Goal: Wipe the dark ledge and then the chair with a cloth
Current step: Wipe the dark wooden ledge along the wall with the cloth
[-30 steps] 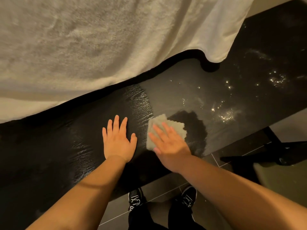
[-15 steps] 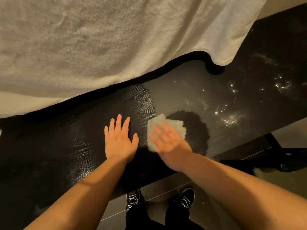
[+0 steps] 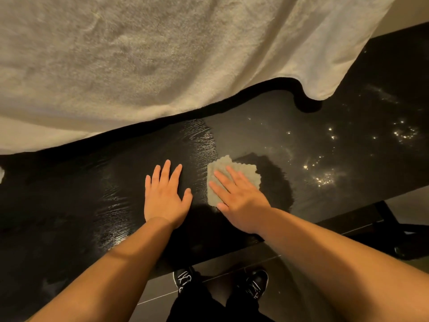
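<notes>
The right hand [image 3: 241,198] lies flat on the cloth [image 3: 248,173], fingers straight and spread, pressing it onto the dark ledge [image 3: 325,126] without gripping it. The left hand [image 3: 166,196] is just beside it, palm down on bare wood, fingers straight, holding nothing and seemingly bracing.

Over the last second almost nothing has shifted: both hands and the cloth sit where they were, and the darker patch [image 3: 278,182] just right of the cloth looks no bigger. I take it as a pause between strokes, not progress.

To the left of the cloth the wood shines with its grain showing, so that stretch looks wiped. To the right it is hazy, with glinting specks [image 3: 322,177] scattered well beyond the cloth. By my reckoning the ledge is about half done, and the chair step has not begun.

The room to move is rightward along the ledge, which runs on open to the picture's edge. At the back, a pale towel [image 3: 162,54] hangs over the far edge, and one fold dips low on the right; a long stroke could snag it. The near edge runs close under both wrists, with tiled floor [image 3: 290,287] and the person's shoes [image 3: 184,277] below. A dark frame [image 3: 390,219] stands low on the right; I cannot tell whether it is the chair.
</notes>
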The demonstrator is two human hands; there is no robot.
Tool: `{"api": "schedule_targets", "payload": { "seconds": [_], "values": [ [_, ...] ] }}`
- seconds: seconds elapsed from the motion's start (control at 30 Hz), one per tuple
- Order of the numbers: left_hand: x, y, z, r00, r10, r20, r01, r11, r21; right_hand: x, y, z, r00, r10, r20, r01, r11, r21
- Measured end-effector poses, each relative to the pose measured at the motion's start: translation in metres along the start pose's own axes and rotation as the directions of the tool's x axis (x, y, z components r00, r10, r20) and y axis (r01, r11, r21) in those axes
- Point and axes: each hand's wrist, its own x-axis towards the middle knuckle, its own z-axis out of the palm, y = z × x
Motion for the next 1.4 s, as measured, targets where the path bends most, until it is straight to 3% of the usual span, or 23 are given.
{"api": "schedule_targets", "payload": {
  "seconds": [0.07, 0.13, 0.23, 0.3, 0.33, 0.4, 0.47, 0.5, 0.6, 0.67, 0.73, 0.77, 0.83, 0.9, 0.97, 1.07, 1.17, 1.23, 1.3, 1.4],
  "values": [
    [0.0, 0.0, -0.001, 1.0, -0.004, 0.01, 0.004, 1.0, 0.002, 0.001, 0.026, -0.008, 0.999, -0.024, 0.031, 0.024, 0.999, 0.022],
    [0.0, 0.0, -0.001, 1.0, -0.005, 0.014, 0.005, 1.0, -0.003, -0.002, 0.055, -0.017, 0.993, 0.12, 0.004, -0.12, 0.993, 0.02],
    [0.001, 0.0, -0.001, 1.0, -0.006, 0.011, 0.006, 1.0, -0.01, 0.001, 0.065, -0.025, 0.925, 0.378, -0.031, -0.376, 0.925, 0.045],
    [0.001, -0.001, -0.001, 1.0, -0.011, 0.02, 0.011, 1.0, -0.014, 0.011, 0.041, -0.023, 0.899, 0.439, -0.007, -0.437, 0.895, 0.087],
    [0.001, 0.0, -0.001, 1.0, -0.014, 0.025, 0.015, 1.0, -0.015, 0.014, 0.025, -0.02, 0.92, 0.392, -0.005, -0.39, 0.917, 0.082],
    [0.0, 0.001, -0.002, 0.999, -0.016, 0.034, 0.017, 1.0, -0.018, 0.013, -0.003, -0.009, 0.989, 0.145, -0.017, -0.145, 0.989, 0.016],
    [0.001, 0.001, -0.002, 0.999, -0.015, 0.039, 0.016, 1.0, -0.022, 0.013, 0.002, -0.01, 0.998, -0.062, 0.004, 0.062, 0.998, 0.002],
    [0.002, 0.0, -0.002, 0.999, -0.014, 0.04, 0.015, 1.0, -0.024, 0.016, 0.013, -0.014, 0.996, -0.087, 0.018, 0.087, 0.996, 0.004],
    [0.001, -0.002, 0.0, 0.999, -0.011, 0.036, 0.012, 1.0, -0.016, 0.013, 0.051, -0.023, 0.987, 0.159, 0.017, -0.159, 0.987, 0.002],
    [0.001, -0.001, 0.0, 0.999, -0.009, 0.038, 0.01, 1.0, -0.011, 0.009, 0.062, -0.028, 0.927, 0.376, -0.009, -0.376, 0.926, 0.028],
    [0.002, -0.001, 0.0, 0.999, -0.006, 0.048, 0.006, 1.0, 0.0, 0.014, 0.052, -0.027, 0.883, 0.469, 0.007, -0.469, 0.883, 0.027],
    [0.002, -0.001, 0.0, 0.998, -0.006, 0.055, 0.006, 1.0, 0.007, 0.018, 0.041, -0.027, 0.897, 0.44, 0.03, -0.44, 0.898, 0.005],
    [0.002, -0.002, 0.0, 0.998, -0.009, 0.065, 0.008, 1.0, 0.019, 0.026, 0.017, -0.027, 0.965, 0.235, 0.115, -0.232, 0.972, -0.039],
    [0.002, -0.001, -0.001, 0.998, -0.008, 0.066, 0.006, 1.0, 0.022, 0.025, 0.006, -0.028, 0.98, 0.049, 0.19, -0.046, 0.999, -0.024],
    [0.001, -0.001, -0.002, 0.998, -0.003, 0.062, 0.002, 1.0, 0.014, 0.025, 0.02, -0.032, 0.981, -0.028, 0.189, 0.033, 0.999, -0.024],
    [0.0, -0.002, -0.001, 0.998, 0.012, 0.063, -0.012, 1.0, -0.007, 0.019, 0.057, -0.042, 0.985, 0.149, 0.088, -0.148, 0.989, -0.025],
    [0.001, -0.003, 0.0, 0.999, 0.027, 0.047, -0.027, 1.0, -0.005, 0.018, 0.07, -0.041, 0.914, 0.406, 0.005, -0.406, 0.914, -0.004],
    [0.003, -0.002, 0.0, 0.998, 0.027, 0.049, -0.027, 1.0, 0.001, 0.025, 0.053, -0.035, 0.876, 0.483, -0.004, -0.482, 0.874, 0.064],
    [0.002, -0.003, -0.001, 0.997, 0.027, 0.075, -0.027, 1.0, 0.006, 0.033, 0.027, -0.026, 0.911, 0.411, 0.038, -0.413, 0.908, 0.076],
    [0.0, -0.004, -0.006, 0.993, 0.031, 0.113, -0.031, 1.0, -0.001, 0.031, 0.008, -0.018, 0.986, 0.117, 0.12, -0.118, 0.993, -0.002]
  ]
}}
